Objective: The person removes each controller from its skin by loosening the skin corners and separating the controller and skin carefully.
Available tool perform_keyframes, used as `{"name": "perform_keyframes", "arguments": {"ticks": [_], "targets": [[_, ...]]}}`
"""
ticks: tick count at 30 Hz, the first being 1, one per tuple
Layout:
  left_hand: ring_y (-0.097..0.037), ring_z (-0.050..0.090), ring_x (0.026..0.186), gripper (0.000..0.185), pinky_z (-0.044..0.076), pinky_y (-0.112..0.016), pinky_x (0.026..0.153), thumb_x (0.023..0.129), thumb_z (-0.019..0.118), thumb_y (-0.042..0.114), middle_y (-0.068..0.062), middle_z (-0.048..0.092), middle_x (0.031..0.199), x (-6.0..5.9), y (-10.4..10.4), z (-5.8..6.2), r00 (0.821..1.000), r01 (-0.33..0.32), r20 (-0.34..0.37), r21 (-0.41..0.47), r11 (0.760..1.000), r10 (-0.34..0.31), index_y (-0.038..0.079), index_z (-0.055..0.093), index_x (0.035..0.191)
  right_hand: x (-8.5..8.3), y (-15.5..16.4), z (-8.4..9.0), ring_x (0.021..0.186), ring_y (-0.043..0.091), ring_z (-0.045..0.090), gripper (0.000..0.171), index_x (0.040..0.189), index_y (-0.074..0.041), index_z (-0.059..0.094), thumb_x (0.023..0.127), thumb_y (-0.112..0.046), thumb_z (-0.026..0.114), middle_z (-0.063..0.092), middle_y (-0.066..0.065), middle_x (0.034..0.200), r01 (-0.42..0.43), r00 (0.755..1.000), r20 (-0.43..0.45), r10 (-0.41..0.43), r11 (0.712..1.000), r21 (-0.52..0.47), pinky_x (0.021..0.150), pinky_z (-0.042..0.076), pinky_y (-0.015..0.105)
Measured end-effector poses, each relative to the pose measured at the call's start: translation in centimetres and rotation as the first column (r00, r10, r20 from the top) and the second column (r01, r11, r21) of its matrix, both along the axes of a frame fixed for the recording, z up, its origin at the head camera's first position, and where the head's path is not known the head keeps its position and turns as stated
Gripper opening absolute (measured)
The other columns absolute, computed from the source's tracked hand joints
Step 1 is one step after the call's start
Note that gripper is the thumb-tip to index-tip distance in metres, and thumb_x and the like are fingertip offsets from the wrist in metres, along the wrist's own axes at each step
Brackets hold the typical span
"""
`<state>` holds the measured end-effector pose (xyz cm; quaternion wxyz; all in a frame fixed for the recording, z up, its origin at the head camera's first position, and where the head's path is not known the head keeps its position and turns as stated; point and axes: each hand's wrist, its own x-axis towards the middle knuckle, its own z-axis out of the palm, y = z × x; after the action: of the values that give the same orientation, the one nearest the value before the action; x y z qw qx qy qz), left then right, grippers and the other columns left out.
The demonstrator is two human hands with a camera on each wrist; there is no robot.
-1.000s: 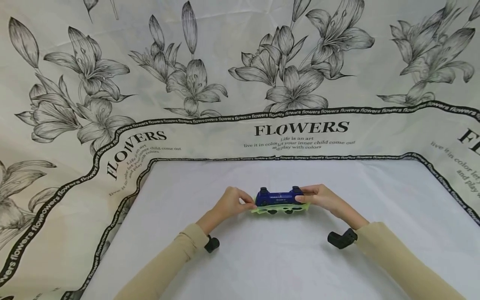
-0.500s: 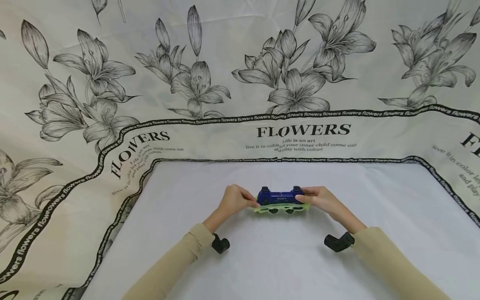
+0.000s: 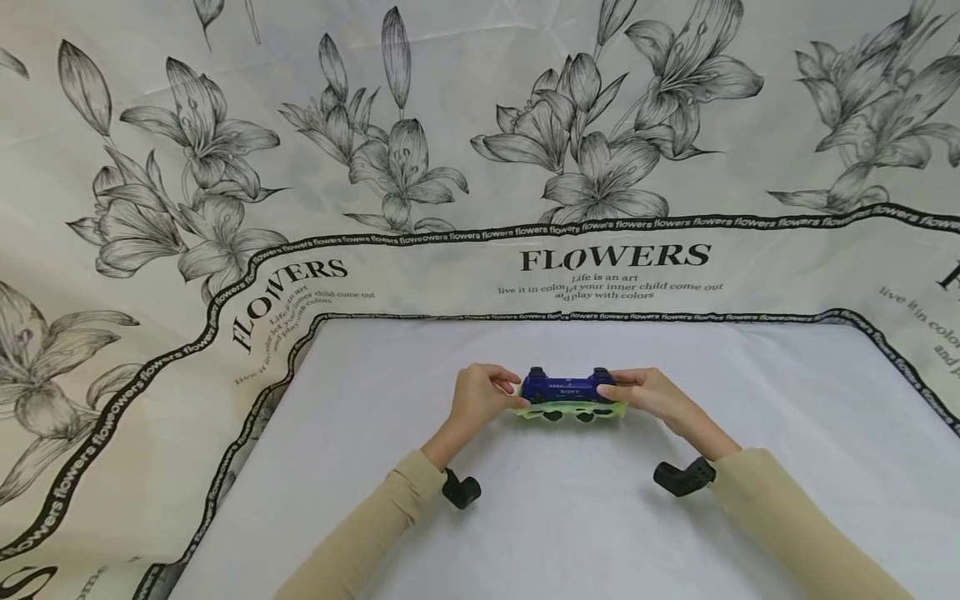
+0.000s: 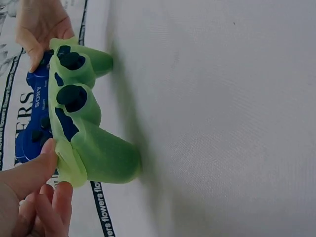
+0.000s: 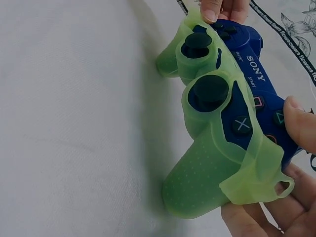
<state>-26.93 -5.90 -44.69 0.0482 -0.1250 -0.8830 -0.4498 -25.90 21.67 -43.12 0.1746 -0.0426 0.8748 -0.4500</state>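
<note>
Both arms stretched forward, left hand (image 3: 480, 396) and right hand (image 3: 645, 393) curled, gripping

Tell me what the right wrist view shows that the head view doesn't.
Only the right wrist view shows the face buttons and two black sticks poking through the half-fitted green cover. Only the head view shows the flower-print cloth, both sleeves and the wrist cameras. Both show the blue controller gripped at its ends by the left hand and right hand.

Head view looks down from above; wrist views close, sharing controller (image 3: 566, 390)
</note>
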Motion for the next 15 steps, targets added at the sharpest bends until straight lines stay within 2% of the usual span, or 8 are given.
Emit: {"name": "perform_keyframes", "arguments": {"ticks": [4, 8, 11, 15], "targets": [[-0.020, 0.066, 0.083, 0.043, 0.053, -0.022, 0.068, 0.068, 0.088, 0.019, -0.011, 0.071, 0.091, 0.01, -0.12, -0.16, 0.998, 0.037, 0.053, -0.004, 0.999, -0.036, 0.003, 0.072, 0.106, 0.02, 0.13, 0.13, 0.129, 0.047, 0.044, 0.072, 0.142, 0.010, 0.035, 0.094, -0.038, 0.059, 0.047, 0.030, 0.139, -0.004, 1.000, 0.007, 0.004, 1.000, -0.009, 0.101, 0.043, 0.056], [-0.027, 0.061, 0.106, 0.053, 0.053, -0.035, 0.086, 0.075, 0.083, 0.024, -0.012, 0.068, 0.111, 0.06, -0.04, 0.02, 0.989, 0.070, 0.132, -0.017, 0.997, -0.068, 0.005, 0.065, 0.121, -0.01, 0.09, 0.21, 0.129, 0.046, 0.043, 0.072, 0.142, 0.010, 0.035, 0.094, -0.037, 0.058, 0.047, 0.029, 0.139, -0.004, 1.000, 0.022, 0.004, 1.000, -0.012, 0.102, 0.043, 0.055], [-0.028, 0.059, 0.113, 0.055, 0.051, -0.040, 0.093, 0.079, 0.079, 0.028, -0.012, 0.066, 0.119, -0.05, 0.20, 0.31, 0.980, 0.077, 0.184, 0.013, 0.997, -0.078, 0.005, 0.062, 0.126, -0.09, 0.02, 0.28, 0.128, 0.045, 0.044, 0.072, 0.142, 0.010, 0.035, 0.094, -0.038, 0.058, 0.048, 0.030, 0.139, 0.001, 1.000, 0.030, -0.001, 1.000, -0.006, 0.102, 0.043, 0.054], [-0.027, 0.061, 0.113, 0.050, 0.050, -0.041, 0.095, 0.082, 0.077, 0.030, -0.011, 0.067, 0.121, -0.28, 0.69, 0.63, 0.964, 0.065, 0.254, 0.077, 0.995, -0.083, 0.006, 0.065, 0.123, -0.19, 0.03, 0.29, 0.128, 0.045, 0.045, 0.073, 0.142, 0.010, 0.035, 0.093, -0.039, 0.059, 0.048, 0.030, 0.138, 0.008, 0.999, 0.041, -0.008, 1.000, -0.011, 0.103, 0.043, 0.054]]}}
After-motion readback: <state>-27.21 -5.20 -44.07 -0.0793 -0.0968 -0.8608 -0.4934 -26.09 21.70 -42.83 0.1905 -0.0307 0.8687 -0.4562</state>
